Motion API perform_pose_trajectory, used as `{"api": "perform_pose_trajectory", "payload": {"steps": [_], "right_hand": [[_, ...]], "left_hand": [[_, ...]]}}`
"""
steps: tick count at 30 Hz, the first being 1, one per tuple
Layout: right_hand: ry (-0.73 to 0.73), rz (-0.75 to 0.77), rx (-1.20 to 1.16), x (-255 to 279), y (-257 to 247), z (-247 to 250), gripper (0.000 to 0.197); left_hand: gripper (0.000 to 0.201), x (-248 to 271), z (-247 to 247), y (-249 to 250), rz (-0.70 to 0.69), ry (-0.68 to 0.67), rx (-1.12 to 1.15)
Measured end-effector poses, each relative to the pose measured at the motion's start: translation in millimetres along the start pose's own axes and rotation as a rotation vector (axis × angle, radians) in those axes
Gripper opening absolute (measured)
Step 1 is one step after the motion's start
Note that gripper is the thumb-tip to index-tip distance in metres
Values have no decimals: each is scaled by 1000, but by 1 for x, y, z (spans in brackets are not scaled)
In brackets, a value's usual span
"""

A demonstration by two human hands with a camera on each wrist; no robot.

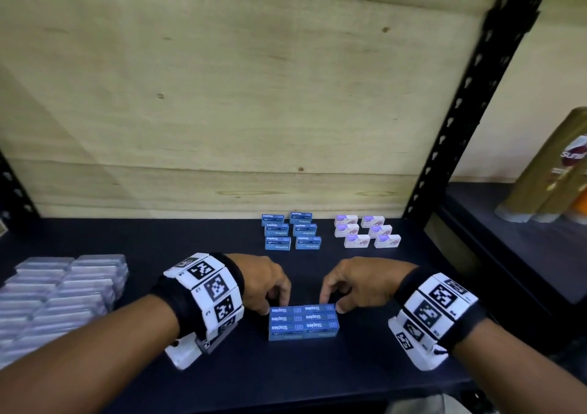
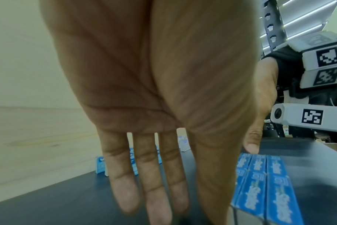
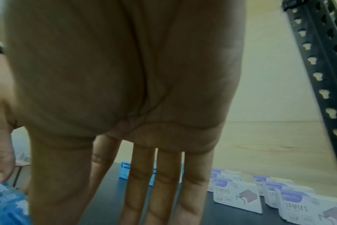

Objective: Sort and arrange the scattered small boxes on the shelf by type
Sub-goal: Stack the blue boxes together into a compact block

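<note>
A pale plywood back panel point(image 1: 222, 96) rises behind the dark matte shelf board point(image 1: 190, 236). A black perforated metal upright point(image 1: 476, 102) frames its right side.

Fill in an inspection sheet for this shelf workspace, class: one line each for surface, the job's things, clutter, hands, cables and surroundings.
Surface: dark shelf board, pale wood back panel.
Job's things: block of blue staple boxes, six visible on top, packed together at the front; blue boxes at the back in two columns; white staple boxes in two columns to their right.
Clutter: clear plastic cases stacked at the left.
Hands: left hand and right hand touch the block's two ends, fingers extended downward.
Cables: nothing seen.
Surroundings: black perforated upright; gold bottles in the next bay.
</note>
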State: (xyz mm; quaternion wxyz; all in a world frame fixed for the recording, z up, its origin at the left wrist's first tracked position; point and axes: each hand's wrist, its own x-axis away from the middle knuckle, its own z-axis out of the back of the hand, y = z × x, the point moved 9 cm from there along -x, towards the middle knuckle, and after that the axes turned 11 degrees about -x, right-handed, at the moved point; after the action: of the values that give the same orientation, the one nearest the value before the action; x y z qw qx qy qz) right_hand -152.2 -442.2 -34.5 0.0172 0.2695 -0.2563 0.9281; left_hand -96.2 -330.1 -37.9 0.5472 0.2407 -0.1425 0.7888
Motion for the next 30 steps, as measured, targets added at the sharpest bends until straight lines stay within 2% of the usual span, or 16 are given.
{"api": "perform_pose_trajectory", "payload": {"steps": [3,5,9,12,15,20,25,30], "right_hand": [[44,-19,-81,-6,5,12,23],[123,-28,-110,-14,9,28,20],[311,-46,26,-33,14,68,19],[418,-84,134,-51,17,91,24],[401,-144,191,-72,23,95,26],[371,-157,169,-93,30,90,28],[368,-134,140,-89,26,87,20],[263,-77,75,-71,19,71,17]], "left_hand": [[33,-3,8,-10,28,40,39],[32,-7,19,-22,78,111,43],[32,-16,51,-47,201,318,-45],[31,-27,66,-61,267,378,-116],[28,-42,68,-72,295,333,-182],[28,-60,60,-83,315,231,-230],[20,-62,57,-86,321,198,-211],[19,-47,49,-73,269,176,-158]]}}
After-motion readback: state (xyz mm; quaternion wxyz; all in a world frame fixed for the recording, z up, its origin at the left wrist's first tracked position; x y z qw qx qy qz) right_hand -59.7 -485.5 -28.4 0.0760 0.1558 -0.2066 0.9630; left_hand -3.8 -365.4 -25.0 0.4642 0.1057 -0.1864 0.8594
